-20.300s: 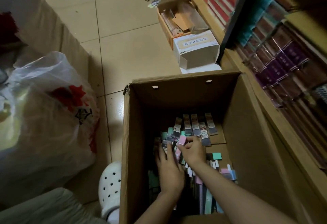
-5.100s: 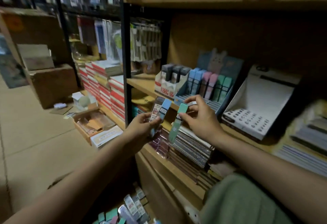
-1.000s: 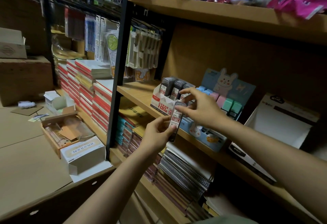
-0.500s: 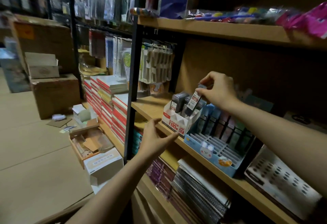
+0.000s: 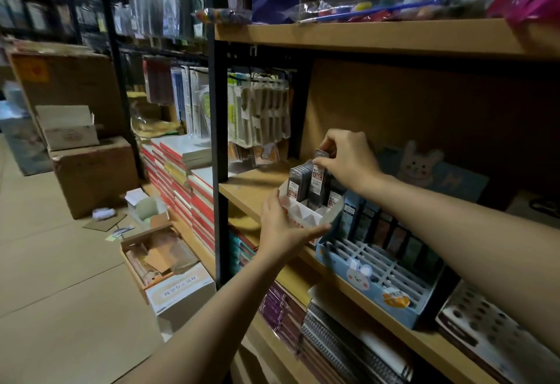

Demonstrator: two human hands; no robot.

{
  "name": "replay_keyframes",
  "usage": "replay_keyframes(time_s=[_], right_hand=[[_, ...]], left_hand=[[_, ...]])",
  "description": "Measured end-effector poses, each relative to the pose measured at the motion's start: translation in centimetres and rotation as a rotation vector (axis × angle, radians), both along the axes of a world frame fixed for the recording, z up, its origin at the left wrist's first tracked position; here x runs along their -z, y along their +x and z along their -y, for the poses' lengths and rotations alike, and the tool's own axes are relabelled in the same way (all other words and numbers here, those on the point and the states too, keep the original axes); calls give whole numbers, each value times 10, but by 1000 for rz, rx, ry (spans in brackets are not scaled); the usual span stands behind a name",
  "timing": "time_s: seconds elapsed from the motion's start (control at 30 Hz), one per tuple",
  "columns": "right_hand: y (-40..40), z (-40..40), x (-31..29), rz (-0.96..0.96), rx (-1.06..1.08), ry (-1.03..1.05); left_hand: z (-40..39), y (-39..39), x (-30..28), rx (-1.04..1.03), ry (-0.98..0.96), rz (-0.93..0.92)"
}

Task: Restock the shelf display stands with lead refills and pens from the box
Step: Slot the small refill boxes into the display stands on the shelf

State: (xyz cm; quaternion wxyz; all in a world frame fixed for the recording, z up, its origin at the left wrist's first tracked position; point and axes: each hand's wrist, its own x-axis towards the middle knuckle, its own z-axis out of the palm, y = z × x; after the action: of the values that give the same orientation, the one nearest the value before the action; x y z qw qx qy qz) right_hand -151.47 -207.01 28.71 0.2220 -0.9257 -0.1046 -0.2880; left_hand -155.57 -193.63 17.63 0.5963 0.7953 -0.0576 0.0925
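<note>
The right hand reaches over the white display stand on the wooden shelf, fingertips pinching the cap of a dark lead refill case standing upright in it. The left hand, half a second ago apart, now touches the stand's front with straight fingers. The case's red label reads "100"

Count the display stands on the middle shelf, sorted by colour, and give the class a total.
White and red stand: 1
Blue rabbit stand: 1
White stand with round holes: 1
Total: 3
</note>
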Motion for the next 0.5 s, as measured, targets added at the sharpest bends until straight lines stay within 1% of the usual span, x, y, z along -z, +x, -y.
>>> replay_keyframes(time_s=[0.13,0.17,0.3,0.5], right_hand=[[1,-1,6,-20,-3,-34],[1,0,9,-30,8,-76],[-4,0,19,-2,80,-349],[-12,-3,15,-54,112,-493]], left_hand=[[2,3,6,-36,12,2],[2,4,6,-43,20,-4],[1,5,6,-54,43,-10],[0,0,4,-36,17,-14]])
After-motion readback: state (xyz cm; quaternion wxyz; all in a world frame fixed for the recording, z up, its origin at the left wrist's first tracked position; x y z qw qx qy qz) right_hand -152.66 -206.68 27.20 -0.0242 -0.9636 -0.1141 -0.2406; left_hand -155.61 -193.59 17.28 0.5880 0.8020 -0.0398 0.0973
